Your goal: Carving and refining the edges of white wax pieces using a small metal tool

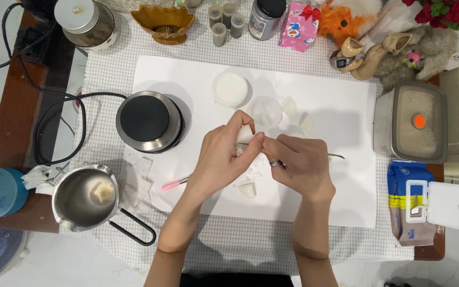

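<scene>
Pinching a small pale waxy piece [244, 135] between my thumb and forefinger, I am holding my left hand [224, 157] over the middle of the white paper sheet [346, 207] on the tabletop. My left fingers [243, 119] are curled together and clamped on that smooth, off-white lump. My right hand [298, 162] is meeting it from the other side, its fingers bunched and pressing against the same piece, with a thin metal ring [275, 163] circling one finger. Whether a slim metal tool [337, 156] poking out beyond my right hand is in its grasp, I cannot tell.

Under my wrists, a wedge-shaped white chunk [248, 190] is lying on the paper, and a pink-tipped pen [173, 184] is resting just beside my left forearm. Above my hands, a round translucent mould [265, 110] is sitting near a shallow white tub [230, 89]. Off to my left, a round hot plate [147, 120] with brushed steel sides and a flat black top is standing, and nearer me a shiny steel pouring pot [85, 197] with a black loop handle is holding a pale cube. The checked cloth [224, 244] is covering the tabletop beneath it all.
</scene>
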